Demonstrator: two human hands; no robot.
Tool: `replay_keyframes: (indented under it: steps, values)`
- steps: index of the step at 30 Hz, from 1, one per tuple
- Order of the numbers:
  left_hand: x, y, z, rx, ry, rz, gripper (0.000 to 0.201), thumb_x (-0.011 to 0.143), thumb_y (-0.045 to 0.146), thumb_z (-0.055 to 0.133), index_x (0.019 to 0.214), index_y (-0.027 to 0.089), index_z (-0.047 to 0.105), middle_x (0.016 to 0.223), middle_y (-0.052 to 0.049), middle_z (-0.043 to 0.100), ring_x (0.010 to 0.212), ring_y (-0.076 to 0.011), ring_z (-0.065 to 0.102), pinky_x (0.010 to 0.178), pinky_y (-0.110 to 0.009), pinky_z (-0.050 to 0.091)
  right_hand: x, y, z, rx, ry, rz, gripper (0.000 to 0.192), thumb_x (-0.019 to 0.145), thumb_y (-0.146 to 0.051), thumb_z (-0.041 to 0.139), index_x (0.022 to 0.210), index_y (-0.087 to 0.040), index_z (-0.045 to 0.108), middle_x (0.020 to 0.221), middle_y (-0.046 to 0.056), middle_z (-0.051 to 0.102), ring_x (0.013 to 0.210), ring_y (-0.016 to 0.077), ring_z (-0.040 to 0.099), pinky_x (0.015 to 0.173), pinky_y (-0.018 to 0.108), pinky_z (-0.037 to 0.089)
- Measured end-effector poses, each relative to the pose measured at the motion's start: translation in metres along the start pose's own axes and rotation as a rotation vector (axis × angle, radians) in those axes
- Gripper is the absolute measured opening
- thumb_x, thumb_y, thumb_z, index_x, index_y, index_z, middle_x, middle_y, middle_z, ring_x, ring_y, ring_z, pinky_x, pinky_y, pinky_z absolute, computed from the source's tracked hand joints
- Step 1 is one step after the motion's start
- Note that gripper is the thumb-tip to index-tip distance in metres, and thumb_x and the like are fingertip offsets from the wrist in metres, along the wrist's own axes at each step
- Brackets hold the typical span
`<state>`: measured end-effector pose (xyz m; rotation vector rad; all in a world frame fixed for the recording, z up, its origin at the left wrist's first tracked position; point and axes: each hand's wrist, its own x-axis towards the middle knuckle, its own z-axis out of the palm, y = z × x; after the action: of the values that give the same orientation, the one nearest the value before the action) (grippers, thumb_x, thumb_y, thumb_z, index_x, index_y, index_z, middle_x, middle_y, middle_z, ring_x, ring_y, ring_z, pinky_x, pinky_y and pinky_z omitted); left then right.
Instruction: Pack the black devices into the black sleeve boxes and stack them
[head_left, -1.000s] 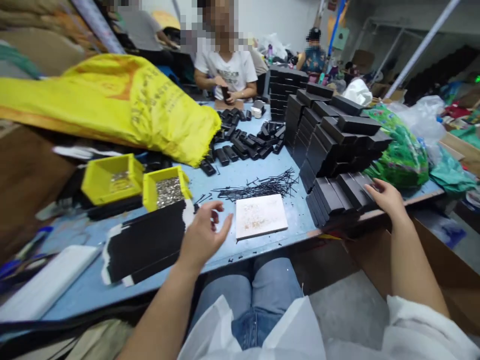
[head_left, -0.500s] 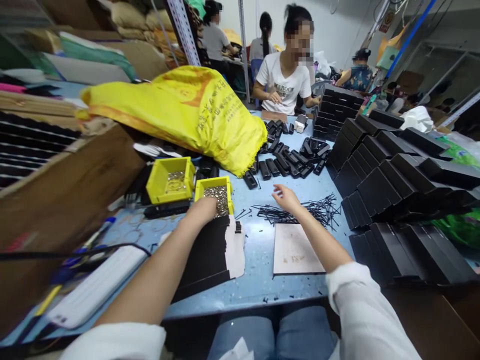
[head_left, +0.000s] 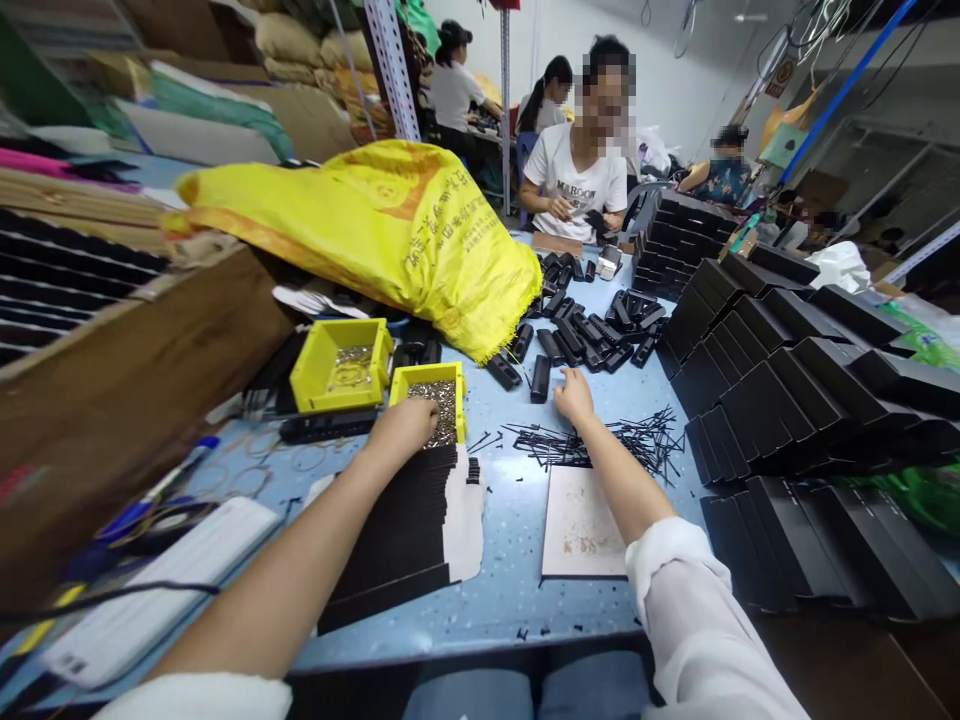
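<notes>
My left hand is at the near side of a yellow bin of small shiny metal pieces. Its fingers are curled over the pieces; whatever is between the fingertips is hidden. My right hand is above the table, just right of a black plastic part that lies apart from its pile. Those fingers are bent too, and I cannot tell whether they touch the part. Thin black strips lie loose below this hand. Under my left forearm is a stack of black strips on white paper.
A pale square board lies in front of me. Black boxes are stacked at right. Behind the bins, a yellow sack slumps beside piled black parts. A white power strip lies at left. Opposite sits a co-worker.
My right hand's fingers have drawn in from a spread pose, and a black part now lies closer beside them. My left hand stays at the bin. The co-worker's hands have come together.
</notes>
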<state>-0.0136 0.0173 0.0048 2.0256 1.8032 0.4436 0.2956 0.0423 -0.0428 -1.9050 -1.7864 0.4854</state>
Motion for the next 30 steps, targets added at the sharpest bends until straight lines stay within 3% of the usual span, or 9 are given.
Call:
replay_keyframes:
  steps: [4,7,11,14,17,21,23,26,30]
  values:
    - [-0.033,0.026,-0.009,-0.146,0.078,0.002,0.024,0.079,0.034,0.058,0.090,0.016,0.071,0.096,-0.008,0.072,0.085,-0.0222,0.064,0.079,-0.030,0.047,0.006,-0.035,0.010,0.130,-0.025,0.041,0.057,0.084,-0.027,0.054,0.138,-0.015,0.040,0.153,0.017,0.023,0.134,0.0327,0.032,0.110,0.047,0.028]
    - [-0.082,0.053,-0.011,-0.597,0.151,-0.117,0.031,0.075,0.041,0.067,0.094,0.017,0.073,0.092,-0.007,0.073,0.080,-0.0206,0.065,0.078,-0.030,0.050,0.000,-0.049,0.011,0.261,-0.074,0.102,0.059,0.079,-0.017,0.056,0.136,-0.013,0.041,0.155,0.019,0.019,0.133,0.0321,0.037,0.110,0.048,0.029]
    - [-0.151,0.075,0.005,-1.213,0.111,-0.327,0.035,0.058,0.038,0.084,0.081,0.014,0.073,0.078,-0.007,0.072,0.067,-0.0164,0.064,0.066,-0.027,0.053,-0.044,-0.028,-0.019,0.425,-0.078,0.159,0.056,0.086,-0.022,0.045,0.140,-0.010,0.034,0.138,0.019,0.048,0.118,0.0233,0.054,0.097,0.038,0.046]
    - [-0.185,0.079,0.028,-1.417,0.034,-0.399,0.034,0.059,0.038,0.085,0.081,0.015,0.073,0.079,-0.007,0.072,0.070,-0.0153,0.066,0.065,-0.024,0.054,-0.109,-0.002,-0.049,0.846,-0.155,0.200,0.049,0.089,-0.034,0.043,0.135,-0.016,0.042,0.118,0.012,0.063,0.102,0.0211,0.065,0.078,0.034,0.056]
    - [-0.200,0.089,0.048,-1.501,0.003,-0.426,0.032,0.058,0.034,0.086,0.081,0.016,0.073,0.082,-0.006,0.072,0.073,-0.0141,0.066,0.066,-0.023,0.054,-0.183,0.014,-0.067,1.230,-0.165,0.283,0.053,0.079,-0.038,0.064,0.128,-0.024,0.050,0.114,0.007,0.064,0.091,0.0206,0.069,0.066,0.030,0.056]
    - [-0.205,0.116,0.058,-1.569,-0.035,-0.454,0.033,0.055,0.035,0.087,0.077,0.016,0.073,0.080,-0.005,0.072,0.075,-0.0142,0.066,0.070,-0.024,0.055,-0.246,0.017,-0.082,1.026,-0.050,0.259,0.049,0.060,-0.026,0.081,0.105,-0.021,0.063,0.107,0.004,0.066,0.096,0.0195,0.065,0.081,0.032,0.055]
    - [-0.206,0.128,0.060,-1.602,-0.068,-0.465,0.032,0.055,0.035,0.087,0.077,0.016,0.073,0.081,-0.005,0.072,0.076,-0.0139,0.066,0.072,-0.025,0.055,-0.258,0.007,-0.088,1.005,0.053,0.264,0.042,0.060,-0.026,0.081,0.097,-0.019,0.062,0.099,0.004,0.066,0.096,0.0199,0.063,0.086,0.035,0.053]
    - [-0.211,0.140,0.064,-1.622,-0.123,-0.477,0.032,0.053,0.031,0.088,0.076,0.016,0.072,0.081,-0.005,0.072,0.073,-0.0126,0.065,0.073,-0.025,0.055,-0.260,-0.027,-0.097,1.245,0.234,0.151,0.038,0.069,-0.029,0.072,0.100,-0.023,0.051,0.093,0.001,0.064,0.091,0.0183,0.063,0.089,0.041,0.052]
    - [-0.220,0.148,0.067,-1.509,-0.074,-0.368,0.029,0.057,0.027,0.086,0.077,0.015,0.069,0.079,-0.004,0.070,0.072,-0.0132,0.065,0.073,-0.027,0.055,-0.251,-0.077,-0.099,1.519,0.389,0.022,0.020,0.081,-0.035,0.052,0.096,-0.028,0.041,0.066,-0.007,0.045,0.059,0.0102,0.052,0.070,0.032,0.053]
